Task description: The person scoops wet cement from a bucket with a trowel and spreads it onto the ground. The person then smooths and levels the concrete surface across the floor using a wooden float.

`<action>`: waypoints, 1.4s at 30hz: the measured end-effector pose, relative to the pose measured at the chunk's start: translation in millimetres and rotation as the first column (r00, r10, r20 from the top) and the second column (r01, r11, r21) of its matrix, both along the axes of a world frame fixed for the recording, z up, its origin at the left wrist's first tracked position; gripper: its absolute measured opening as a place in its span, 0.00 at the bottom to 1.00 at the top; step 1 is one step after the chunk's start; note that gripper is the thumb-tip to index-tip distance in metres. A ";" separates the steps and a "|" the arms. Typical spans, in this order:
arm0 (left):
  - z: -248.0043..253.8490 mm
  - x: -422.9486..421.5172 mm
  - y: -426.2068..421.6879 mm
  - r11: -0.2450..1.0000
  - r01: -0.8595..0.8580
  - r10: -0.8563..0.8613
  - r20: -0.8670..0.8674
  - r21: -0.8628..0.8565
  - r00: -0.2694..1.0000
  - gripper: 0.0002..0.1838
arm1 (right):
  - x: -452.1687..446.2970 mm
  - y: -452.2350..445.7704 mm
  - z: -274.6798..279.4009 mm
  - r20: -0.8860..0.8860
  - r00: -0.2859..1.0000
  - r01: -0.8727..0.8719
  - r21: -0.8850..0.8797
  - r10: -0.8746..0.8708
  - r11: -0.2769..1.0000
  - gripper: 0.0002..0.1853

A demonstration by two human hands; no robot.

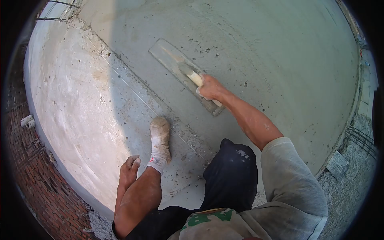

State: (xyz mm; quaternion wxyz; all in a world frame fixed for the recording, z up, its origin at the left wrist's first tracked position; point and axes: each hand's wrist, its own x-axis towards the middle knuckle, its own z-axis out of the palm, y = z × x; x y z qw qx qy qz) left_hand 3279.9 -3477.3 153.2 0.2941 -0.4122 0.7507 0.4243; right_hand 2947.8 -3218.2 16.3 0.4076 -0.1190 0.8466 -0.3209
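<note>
My right hand [210, 87] is closed around the pale handle of a long rectangular finishing trowel [166, 54]. The trowel's blade lies on the wet grey concrete [256, 44], slanting from upper left to lower right, with a smear of cement on it. My left hand [129, 170] is beside my bent left leg, its fingers curled in toward the thumb. I see nothing in that hand, though its palm is turned out of view.
A thin string [132, 89] runs diagonally over the floor, passing by my cement-caked left foot [160, 130]. Left of it is paler, sunlit concrete [76, 104]. Steel bars [60, 19] stick out at upper left. A brick wall [44, 176] borders the lower left.
</note>
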 end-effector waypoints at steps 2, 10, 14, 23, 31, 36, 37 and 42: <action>1.8 -8.1 4.0 0.999 0.031 -0.031 -0.013 -0.008 0.999 0.23 | 52.3 39.9 -8.6 -0.075 0.984 -0.163 0.003 0.163 0.987 0.24; -8.8 33.2 3.3 1.000 -0.013 0.011 0.154 0.011 0.988 0.23 | 115.9 106.3 44.1 -0.028 0.999 -0.031 -0.117 0.027 0.993 0.18; -12.2 42.6 4.1 0.999 -0.049 0.045 0.151 0.022 0.988 0.23 | 55.1 -17.6 22.0 0.033 0.998 0.063 -0.318 -0.055 0.946 0.25; 0.6 6.9 4.6 1.000 -0.004 0.005 0.105 -0.012 0.995 0.23 | -47.9 -233.2 -17.7 0.018 0.997 0.071 -0.285 -0.069 0.956 0.25; -12.0 5.8 3.8 0.997 0.072 -0.067 0.124 -0.039 0.990 0.24 | -96.7 -146.3 1.3 -0.065 0.920 0.349 -0.304 -0.385 0.886 0.26; -45.0 -52.1 73.2 0.992 0.026 -0.038 -0.103 -0.120 0.994 0.25 | -112.5 56.7 19.4 -0.022 0.760 0.632 -0.213 -0.650 0.745 0.26; -60.6 -72.6 115.4 0.984 -0.046 0.006 -0.228 -0.172 0.974 0.25 | -106.2 96.6 21.9 -0.018 0.729 0.670 -0.188 -0.684 0.719 0.26; -85.2 -125.6 225.6 0.878 -0.377 0.218 -0.457 -0.294 0.863 0.20 | -33.4 292.9 7.0 -0.210 0.530 0.827 -0.085 -0.822 0.555 0.22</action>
